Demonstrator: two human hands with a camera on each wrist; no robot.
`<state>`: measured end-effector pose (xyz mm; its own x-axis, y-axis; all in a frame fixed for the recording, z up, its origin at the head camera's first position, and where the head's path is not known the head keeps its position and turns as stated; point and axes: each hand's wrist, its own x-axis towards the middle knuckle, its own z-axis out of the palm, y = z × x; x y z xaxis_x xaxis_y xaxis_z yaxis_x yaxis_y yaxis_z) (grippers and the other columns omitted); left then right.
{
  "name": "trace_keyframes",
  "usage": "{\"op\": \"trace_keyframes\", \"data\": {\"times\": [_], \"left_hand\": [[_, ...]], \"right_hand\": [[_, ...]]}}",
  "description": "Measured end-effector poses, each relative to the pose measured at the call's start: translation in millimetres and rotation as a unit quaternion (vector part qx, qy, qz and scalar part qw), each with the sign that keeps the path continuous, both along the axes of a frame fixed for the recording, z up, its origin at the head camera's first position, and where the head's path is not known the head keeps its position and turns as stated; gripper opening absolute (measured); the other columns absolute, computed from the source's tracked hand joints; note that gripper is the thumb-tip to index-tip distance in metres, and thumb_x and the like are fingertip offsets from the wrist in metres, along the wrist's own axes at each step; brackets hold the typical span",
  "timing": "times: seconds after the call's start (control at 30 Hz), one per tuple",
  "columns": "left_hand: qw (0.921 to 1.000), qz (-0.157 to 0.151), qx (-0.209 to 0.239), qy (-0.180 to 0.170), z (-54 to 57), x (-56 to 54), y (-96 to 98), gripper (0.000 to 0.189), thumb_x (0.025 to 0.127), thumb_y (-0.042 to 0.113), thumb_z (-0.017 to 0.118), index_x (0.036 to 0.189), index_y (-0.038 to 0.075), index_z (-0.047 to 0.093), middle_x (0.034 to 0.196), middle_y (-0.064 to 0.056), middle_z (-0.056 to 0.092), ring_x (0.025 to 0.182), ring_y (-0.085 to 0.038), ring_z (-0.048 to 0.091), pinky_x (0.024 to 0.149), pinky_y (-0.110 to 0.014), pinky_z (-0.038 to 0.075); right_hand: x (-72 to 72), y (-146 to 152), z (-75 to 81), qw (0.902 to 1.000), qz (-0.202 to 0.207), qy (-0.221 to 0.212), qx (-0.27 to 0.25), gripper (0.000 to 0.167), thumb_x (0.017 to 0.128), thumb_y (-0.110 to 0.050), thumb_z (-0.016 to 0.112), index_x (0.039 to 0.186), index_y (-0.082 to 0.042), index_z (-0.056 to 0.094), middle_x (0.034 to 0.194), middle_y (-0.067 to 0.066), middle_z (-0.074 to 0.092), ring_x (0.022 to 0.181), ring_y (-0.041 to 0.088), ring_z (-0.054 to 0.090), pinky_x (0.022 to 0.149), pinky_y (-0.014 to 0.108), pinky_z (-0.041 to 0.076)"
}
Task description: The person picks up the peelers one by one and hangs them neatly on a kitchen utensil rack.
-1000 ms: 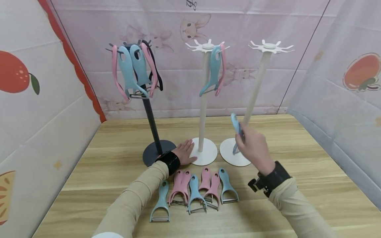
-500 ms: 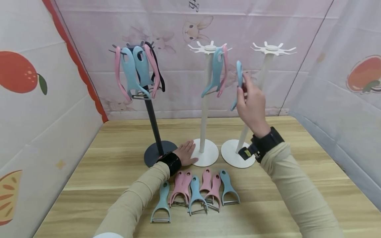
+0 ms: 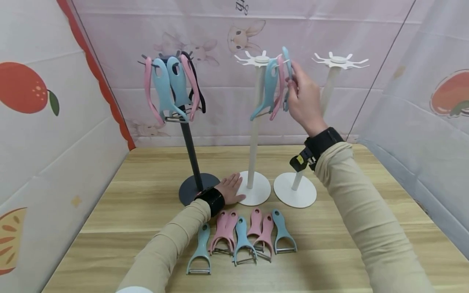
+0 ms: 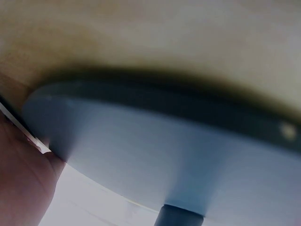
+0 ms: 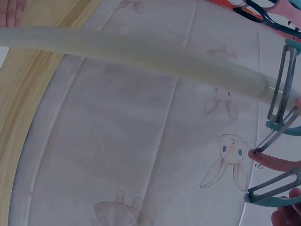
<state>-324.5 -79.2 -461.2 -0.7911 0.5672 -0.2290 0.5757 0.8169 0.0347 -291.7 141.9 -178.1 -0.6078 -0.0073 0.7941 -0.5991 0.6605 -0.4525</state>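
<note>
Behind the wood-grained bench (image 3: 110,195) hangs a pale pink backdrop (image 3: 227,118) printed with rabbits (image 3: 239,38). The white sheet (image 3: 44,150) at left, edged by a red scalloped border (image 3: 114,112), shows a round red fruit (image 3: 23,87); the dark lettering (image 3: 242,7) up top is perhaps script.

Seven peelers (image 3: 241,232) lie on the table (image 3: 128,203) before three stands (image 3: 253,150).

The light-blue Y-peeler (image 3: 287,59) is up off the table (image 3: 146,195), turned nearly edge-on with its handle end up and metal blade end down, right by a prong tip of the middle white stand (image 3: 253,150), can't tell if it's hooked on. That stand's upright, with a round flat base, skinny pole and prongs up top, and a pink peeler (image 3: 281,81) plus another blue peeler (image 3: 270,85) hanging off it.
</note>
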Motion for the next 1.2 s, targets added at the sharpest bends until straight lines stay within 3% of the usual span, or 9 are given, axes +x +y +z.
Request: {"op": "trace_keyframes", "data": {"times": [0.3, 0.57, 0.8, 0.97, 1.03, 1.13, 1.2], "left_hand": [[0.9998, 0.004, -0.013, -0.013, 7.1, 3.0, 2.4, 0.073, 0.097, 0.052, 0.032, 0.150, 0.006, 0.009, 0.156, -0.011, 0.003, 0.142, -0.023, 0.003, 0.112, -0.039, 0.011], [0.9998, 0.004, -0.017, -0.008, 3.3, 0.8, 2.7, 0.074, 0.097, 0.053, 0.031, 0.150, 0.007, 0.008, 0.156, -0.011, 0.002, 0.142, -0.023, 0.002, 0.112, -0.039, 0.012], [0.9996, 0.015, -0.020, -0.012, 1.2, -1.3, 4.9, 0.075, 0.096, 0.054, 0.032, 0.150, 0.007, 0.008, 0.156, -0.010, 0.001, 0.142, -0.023, 0.002, 0.112, -0.038, 0.011], [0.9993, 0.019, -0.021, -0.025, 4.9, -0.6, 7.5, 0.076, 0.096, 0.054, 0.032, 0.150, 0.007, 0.008, 0.156, -0.010, 0.001, 0.142, -0.022, 0.001, 0.112, -0.038, 0.010], [0.9991, 0.020, -0.023, -0.030, 5.4, -0.8, 7.4, 0.076, 0.096, 0.054, 0.032, 0.150, 0.007, 0.007, 0.156, -0.010, 0.000, 0.142, -0.022, 0.000, 0.113, -0.038, 0.010], [0.9988, 0.020, -0.030, -0.033, 5.9, -1.3, 6.5, 0.076, 0.097, 0.054, 0.031, 0.150, 0.007, 0.005, 0.156, -0.010, -0.002, 0.142, -0.021, -0.001, 0.113, -0.038, 0.009], [0.9985, 0.020, -0.038, -0.035, 6.0, -2.8, 6.3, 0.076, 0.097, 0.055, 0.029, 0.150, 0.008, 0.003, 0.156, -0.009, -0.003, 0.142, -0.021, -0.002, 0.113, -0.038, 0.008]], "right_hand": [[-7.7, 1, 4.2, 0.9986, 0.030, -0.035, 0.026, 0.042, 0.096, 0.001, 0.037, 0.136, -0.005, 0.045, 0.111, 0.023, 0.062, 0.078, 0.029, 0.053, 0.068, 0.031, 0.037], [-9.7, 2, 2.0, 0.9948, 0.063, -0.076, 0.027, 0.052, 0.095, 0.004, 0.039, 0.144, -0.011, 0.036, 0.117, 0.023, 0.060, 0.101, 0.034, 0.059, 0.083, 0.042, 0.047], [-6.7, 5, -7.4, 0.9935, 0.074, -0.084, 0.023, 0.052, 0.096, 0.001, 0.037, 0.146, -0.014, 0.032, 0.114, 0.022, 0.062, 0.097, 0.033, 0.061, 0.074, 0.037, 0.044], [-1.4, 10, -24.4, 0.9951, 0.073, -0.054, 0.040, 0.045, 0.095, 0.005, 0.036, 0.139, -0.001, 0.040, 0.111, 0.024, 0.062, 0.102, 0.035, 0.058, 0.089, 0.040, 0.044], [2.2, 13, -35.6, 0.9946, 0.068, -0.060, 0.050, 0.043, 0.093, 0.007, 0.037, 0.136, 0.006, 0.041, 0.111, 0.027, 0.060, 0.098, 0.037, 0.057, 0.087, 0.042, 0.044], [7.1, 17, -58.1, 0.9904, 0.056, -0.105, 0.072, 0.040, 0.094, 0.004, 0.038, 0.134, 0.011, 0.041, 0.116, 0.029, 0.056, 0.098, 0.039, 0.054, 0.086, 0.046, 0.042], [9.5, 20, -75.0, 0.9820, 0.054, -0.154, 0.096, 0.039, 0.096, -0.001, 0.039, 0.133, 0.012, 0.041, 0.123, 0.029, 0.052, 0.105, 0.041, 0.051, 0.092, 0.048, 0.039]]}}
